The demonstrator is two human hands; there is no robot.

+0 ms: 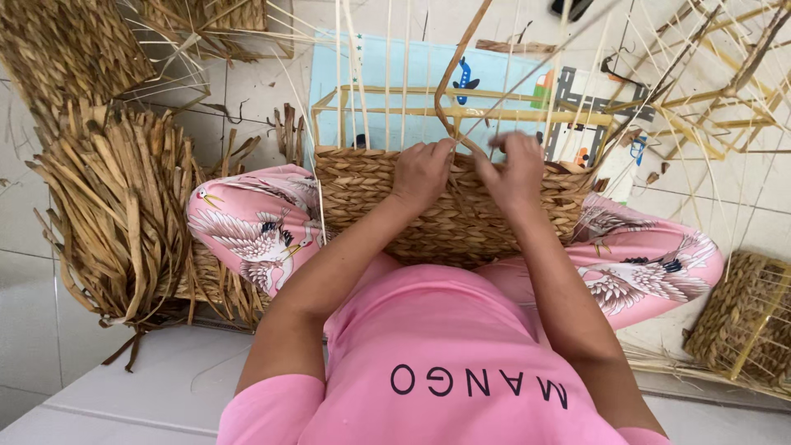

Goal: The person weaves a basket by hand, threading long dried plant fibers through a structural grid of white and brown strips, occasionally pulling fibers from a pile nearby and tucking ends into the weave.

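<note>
Golden-brown braided weave on the half-woven basket (449,214), its pale straw-yellow upright ribs (387,74) rising above. Tan, dry-looking strand (451,74) looping over it. The bundle of dried leaves (124,214) is dull khaki-brown. Pink trousers (247,227) patterned with white cranes, dark wing tips and a touch of red and yellow. Plain pink shirt (428,330) with black lettering. Light blue play mat (412,82) with little coloured pictures and a grey road print. Floor (33,330) pale grey-white tile.

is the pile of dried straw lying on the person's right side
No, the pile of dried straw lies on the floor to the person's left, beside the left knee, while both hands work at the woven basket.
</note>
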